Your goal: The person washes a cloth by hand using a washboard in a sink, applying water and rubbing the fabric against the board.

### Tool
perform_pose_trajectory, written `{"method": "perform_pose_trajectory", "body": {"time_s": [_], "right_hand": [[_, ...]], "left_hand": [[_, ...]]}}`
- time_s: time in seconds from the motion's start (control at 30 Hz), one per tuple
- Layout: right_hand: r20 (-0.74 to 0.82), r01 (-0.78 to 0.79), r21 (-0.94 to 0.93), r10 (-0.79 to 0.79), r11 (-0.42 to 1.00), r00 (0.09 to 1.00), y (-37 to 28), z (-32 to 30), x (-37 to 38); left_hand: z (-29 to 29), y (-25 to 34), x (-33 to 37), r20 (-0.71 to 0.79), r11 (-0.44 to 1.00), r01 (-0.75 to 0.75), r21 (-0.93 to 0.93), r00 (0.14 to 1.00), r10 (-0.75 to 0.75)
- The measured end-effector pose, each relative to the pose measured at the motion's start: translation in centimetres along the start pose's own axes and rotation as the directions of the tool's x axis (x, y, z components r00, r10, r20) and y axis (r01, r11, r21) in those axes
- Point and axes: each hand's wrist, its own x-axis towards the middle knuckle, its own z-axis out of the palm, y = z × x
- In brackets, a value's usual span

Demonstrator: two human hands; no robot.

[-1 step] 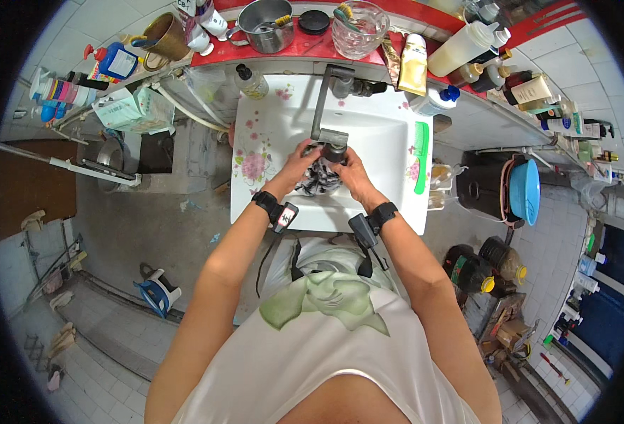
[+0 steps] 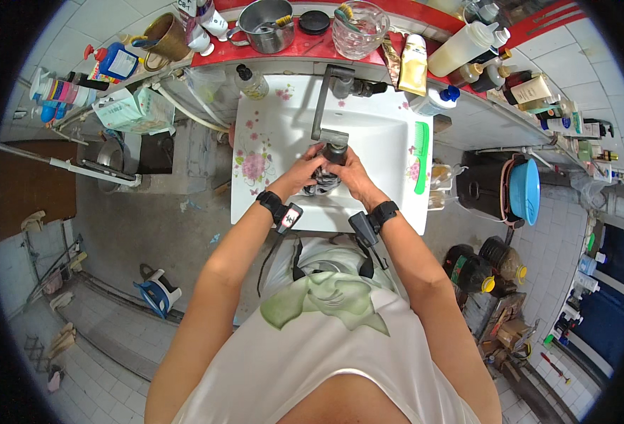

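A bunched black-and-white patterned cloth (image 2: 320,185) is gripped between my two hands in the white basin (image 2: 389,141), under the dark end of a grey swing-arm tap (image 2: 321,106). My left hand (image 2: 305,172) closes on the cloth's left side. From the right my right hand (image 2: 353,174) grips it, fingers bent inward and partly hidden behind the tap's end. Both hands are close together. The cloth's far part is hidden by the fingers and tap. Whether water is running I cannot make out. Each wrist wears a black strap with a small device.
At the basin's back left corner stands a pump bottle (image 2: 252,82). A green comb-like strip (image 2: 421,157) lies on its right rim. Behind, a red shelf (image 2: 312,48) holds a metal pot (image 2: 264,28), a glass bowl (image 2: 360,32) and several bottles. A blue washbasin (image 2: 524,191) stands at right.
My left hand has moved slightly right, nearer my right hand. The cloth is gathered into a smaller bunch, and less of it spreads to the left.
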Motion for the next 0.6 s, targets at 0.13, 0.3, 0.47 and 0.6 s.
{"method": "perform_pose_trajectory", "body": {"time_s": [0.13,0.3,0.47,0.6], "right_hand": [[0.209,-0.025,-0.105,0.047,0.994,0.977,-1.2,0.5,-0.6],[-0.212,-0.152,0.168,0.187,0.974,0.959,0.9,-3.7,-0.5],[-0.011,-0.571,0.233,0.589,0.787,0.808,3.5,-3.5,-0.5],[0.081,-0.431,0.589,0.48,0.684,0.873,2.0,1.6,0.1]], "left_hand": [[-0.6,-3.4,3.3,0.148,1.0,0.008,-0.005,0.989,-0.007],[0.0,-2.3,4.7,-0.258,0.992,0.072,-0.1,0.961,-0.095],[1.0,-1.3,3.4,-0.025,0.825,0.095,-0.557,0.991,-0.131],[-0.5,-4.4,3.0,0.072,0.75,0.106,-0.653,0.994,-0.078]]}}
